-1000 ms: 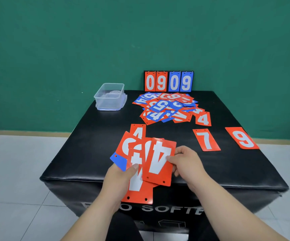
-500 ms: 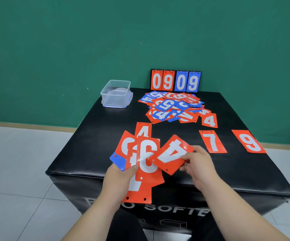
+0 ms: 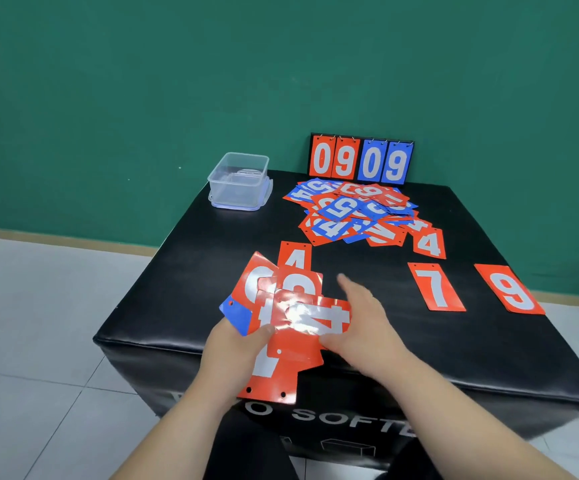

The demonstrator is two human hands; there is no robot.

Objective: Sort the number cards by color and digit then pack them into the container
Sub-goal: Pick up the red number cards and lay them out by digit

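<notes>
Red and white number cards, a fan of cards (image 3: 288, 306), sit in the left grip (image 3: 236, 348), whose fingers curl under the stack while the thumb presses on its face. One blue card (image 3: 238, 315) pokes out at the fan's left edge. On top lies a sideways red 4 (image 3: 319, 318), glare washing over its digit. The right grip (image 3: 364, 320) is at this card's right end, fingers stretched forward and blurred, thumb against the card's lower edge; whether it pinches the card or merely touches it I cannot tell.

The fan is held over the near edge of the black padded worktop (image 3: 184, 289). Just behind it a flat red 4 (image 3: 295, 256) lies on the surface, partly covered by the fan. To the right, apart from each other, lie a red 7 (image 3: 435, 287) and a red 9 (image 3: 509, 289). Farther back a loose pile (image 3: 354, 213) of red and blue cards overlaps at all angles, with another red 4 (image 3: 429, 242) at its right fringe. Behind the pile a scoreboard stand (image 3: 361, 161) is upright, showing 0 9 in red and 0 9 in blue.

At the far left corner the clear plastic container (image 3: 239, 181) stands upright with no lid on, well apart from both grips. A pale rounded shape shows through its walls near the bottom; I cannot make out what it is.
</notes>
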